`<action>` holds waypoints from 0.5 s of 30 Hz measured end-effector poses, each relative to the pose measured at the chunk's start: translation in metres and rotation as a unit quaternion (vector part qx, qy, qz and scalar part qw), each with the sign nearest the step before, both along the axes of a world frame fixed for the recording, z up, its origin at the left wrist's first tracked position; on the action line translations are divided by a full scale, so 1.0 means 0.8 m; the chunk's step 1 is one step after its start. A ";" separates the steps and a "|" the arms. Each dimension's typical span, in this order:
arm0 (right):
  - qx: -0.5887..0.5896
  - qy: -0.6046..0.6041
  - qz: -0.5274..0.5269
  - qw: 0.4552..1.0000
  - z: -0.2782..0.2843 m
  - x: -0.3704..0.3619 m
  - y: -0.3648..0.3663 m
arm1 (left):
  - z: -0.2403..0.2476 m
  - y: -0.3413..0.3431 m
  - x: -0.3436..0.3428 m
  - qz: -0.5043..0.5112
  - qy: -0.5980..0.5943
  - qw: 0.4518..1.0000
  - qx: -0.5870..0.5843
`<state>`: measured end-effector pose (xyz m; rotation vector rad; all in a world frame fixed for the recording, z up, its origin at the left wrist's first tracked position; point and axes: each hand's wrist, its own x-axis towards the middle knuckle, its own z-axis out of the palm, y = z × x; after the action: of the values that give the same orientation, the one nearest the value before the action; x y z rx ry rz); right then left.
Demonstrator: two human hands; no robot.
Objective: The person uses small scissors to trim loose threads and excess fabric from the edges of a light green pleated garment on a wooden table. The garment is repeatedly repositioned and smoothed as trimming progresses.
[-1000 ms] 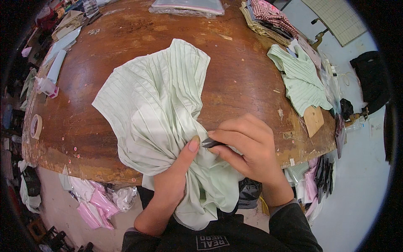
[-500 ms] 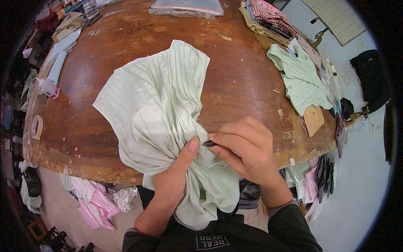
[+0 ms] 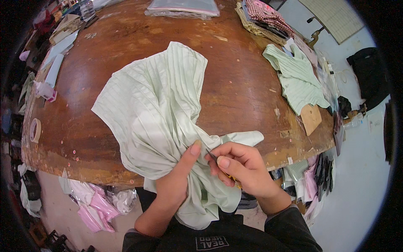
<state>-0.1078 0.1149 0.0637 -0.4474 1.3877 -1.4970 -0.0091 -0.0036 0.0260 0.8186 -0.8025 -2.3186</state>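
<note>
Table: from where I stand, a worn brown wooden table (image 3: 235, 54), scuffed along its near edge, fills the middle of the room.
Garment position: pale green pleated garment (image 3: 157, 103) at the table's near edge; pleated end spread toward the far side, gathered at the hands, near end hanging over the edge before the person.
Left hand: left hand (image 3: 173, 178) clamped on the gathers, thumb pressed on top; its fingers are hidden by cloth, so their curl I cannot tell.
Right hand: right hand (image 3: 245, 170) closed, thumb and fingers pinching a small dark-bladed tool (image 3: 213, 156) with some yellow on it. Tip just beside the left thumb; contact with cloth, cannot tell.
Cloth flap: pale green flap (image 3: 243, 137) pointing right, just beyond the right hand.
Right side: second pale green garment (image 3: 298, 77) lying flat, tan piece (image 3: 311, 119) at its near end; folded clothes (image 3: 268, 19) stacked farther off.
Far side: clear plastic bags (image 3: 182, 7).
Left side: tape roll (image 3: 35, 130) near, white bottle (image 3: 45, 91) farther.
Below, left: pink and white bundles (image 3: 98, 203).
</note>
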 end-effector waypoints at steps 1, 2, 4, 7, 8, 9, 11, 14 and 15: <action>0.004 0.011 0.000 1.000 0.000 0.000 -0.001 | 0.000 0.000 0.000 -0.003 0.007 1.000 0.001; 0.008 0.022 0.000 1.000 -0.001 0.000 -0.001 | 0.000 0.001 0.000 -0.006 0.014 1.000 0.002; 0.001 0.028 -0.002 1.000 -0.003 -0.001 -0.002 | -0.001 0.001 0.001 -0.014 0.018 1.000 0.004; -0.004 0.028 -0.009 1.000 -0.007 -0.002 -0.003 | -0.008 0.000 0.002 -0.028 0.008 0.999 0.012; -0.004 0.027 -0.013 1.000 -0.008 -0.002 -0.004 | -0.009 0.001 0.002 -0.032 0.005 0.999 0.017; -0.010 0.023 -0.017 1.000 -0.009 -0.001 -0.004 | -0.010 0.001 0.002 -0.036 0.002 0.999 0.022; -0.022 0.015 -0.023 0.999 -0.012 0.001 -0.004 | -0.009 0.001 0.003 -0.033 0.006 0.999 0.017; -0.035 0.016 -0.034 0.999 -0.014 0.001 -0.006 | -0.008 0.001 0.002 -0.041 0.015 0.999 0.017; -0.035 0.016 -0.035 0.999 -0.014 0.000 -0.005 | -0.008 0.001 0.002 -0.046 0.019 0.999 0.019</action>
<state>-0.1076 0.1110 0.0521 -0.4716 1.3916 -1.6063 -0.0078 -0.0026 0.0195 0.7650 -0.7982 -2.4296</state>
